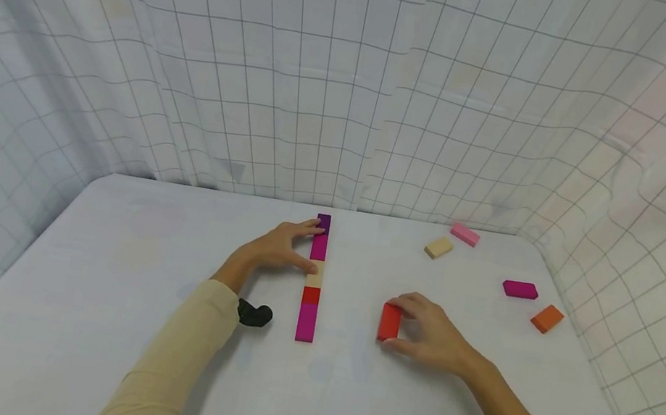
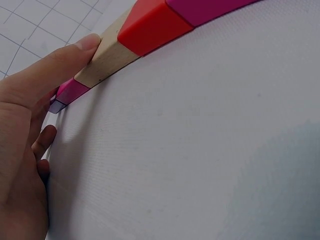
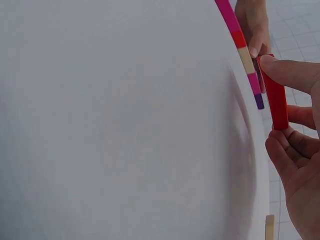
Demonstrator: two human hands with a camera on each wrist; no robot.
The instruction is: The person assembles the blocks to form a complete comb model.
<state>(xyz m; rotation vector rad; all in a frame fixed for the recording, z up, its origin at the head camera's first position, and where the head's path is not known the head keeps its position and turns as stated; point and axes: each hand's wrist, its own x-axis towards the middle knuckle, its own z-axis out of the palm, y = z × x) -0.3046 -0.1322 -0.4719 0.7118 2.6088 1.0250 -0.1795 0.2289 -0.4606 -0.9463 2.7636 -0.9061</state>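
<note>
A straight row of coloured blocks runs away from me on the white table: a magenta block [image 1: 306, 323] nearest, then a red block [image 1: 311, 296], a plain wooden block [image 1: 313, 279], another magenta block [image 1: 319, 247] and a purple block [image 1: 323, 221] farthest. My left hand [image 1: 279, 245] touches the row from the left, its thumb on the wooden block and its fingertips by the purple one. To the right of the row, my right hand [image 1: 434, 334] grips a separate red block [image 3: 276, 97] by its two ends, between thumb and fingers.
At the far right of the table [image 1: 338, 414] lie a pink block [image 1: 465, 234], a pale wooden block [image 1: 439, 247], a magenta block [image 1: 520, 289] and an orange block [image 1: 547, 319], all apart. White gridded curtains [image 1: 352, 93] enclose the table's back and sides.
</note>
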